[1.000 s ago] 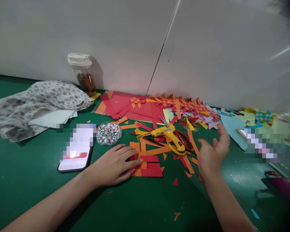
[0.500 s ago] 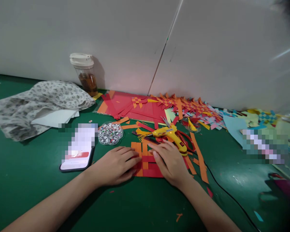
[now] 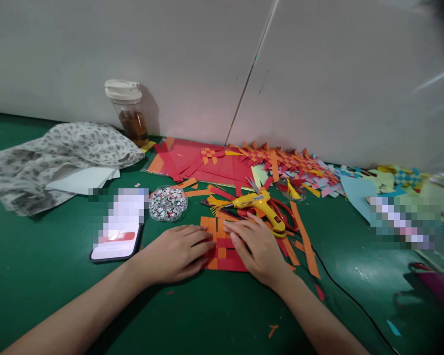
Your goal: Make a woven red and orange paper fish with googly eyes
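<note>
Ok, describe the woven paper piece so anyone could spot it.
On the green table, find the yellow glue gun. Closer in, partly covered by left hand and right hand, lies the woven paper piece. Unlike nearby loose strips, it is interlaced red and orange.

Rests left hand (image 3: pixel 181 251) and right hand (image 3: pixel 259 251) on woven strips (image 3: pixel 222 237) below frame centre. Has glue gun (image 3: pixel 262 206) right of centre, phone (image 3: pixel 120 229) at left, cup (image 3: pixel 128 116) at upper left.
</note>
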The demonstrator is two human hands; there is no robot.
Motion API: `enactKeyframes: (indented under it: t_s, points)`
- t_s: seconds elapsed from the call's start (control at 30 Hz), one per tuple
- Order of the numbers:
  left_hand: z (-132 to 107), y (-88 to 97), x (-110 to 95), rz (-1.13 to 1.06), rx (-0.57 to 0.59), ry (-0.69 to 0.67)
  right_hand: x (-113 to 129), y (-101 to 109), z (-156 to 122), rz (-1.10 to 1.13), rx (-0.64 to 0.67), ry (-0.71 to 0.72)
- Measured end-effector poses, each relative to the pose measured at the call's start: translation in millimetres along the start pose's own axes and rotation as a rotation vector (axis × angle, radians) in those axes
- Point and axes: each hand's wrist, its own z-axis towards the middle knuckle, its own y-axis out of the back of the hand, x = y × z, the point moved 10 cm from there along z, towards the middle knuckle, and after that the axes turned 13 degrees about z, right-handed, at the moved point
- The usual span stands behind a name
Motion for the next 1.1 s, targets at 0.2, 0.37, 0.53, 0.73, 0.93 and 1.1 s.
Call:
enactKeyframes:
  t_s: [0.2, 0.37, 0.53, 0.73, 0.93, 1.1]
  points:
    - [-0.3, -0.4, 0.5, -0.011, 0.009, 0.008, 1.6, 5.8, -1.1, -0.058, -0.009, 0.061]
    - [-1.2, -1.7, 0.7, -0.007, 0.006, 0.011, 5.1, -2.7, -1.1, -0.049, 0.035, 0.106]
    - [-0.5, -0.4, 0.2, -0.007, 0.000, 0.008, 2.6, -4.8, -1.0, -0.038, 0.057, 0.076]
    - [0.1, 3.5, -2.2, 0.017, -0.020, -0.020, 4.0, 5.0, -1.1, -0.052, -0.042, 0.098]
    - [2.0, 5.5, -1.4, 0.023, -0.014, -0.001, -3.6, 2.0, 2.4, -0.171, -0.088, 0.060]
    - [2.5, 6.0, -2.0, 0.023, -0.006, 0.003, -10.0, -14.0, 7.5, -0.266, 0.012, -0.011]
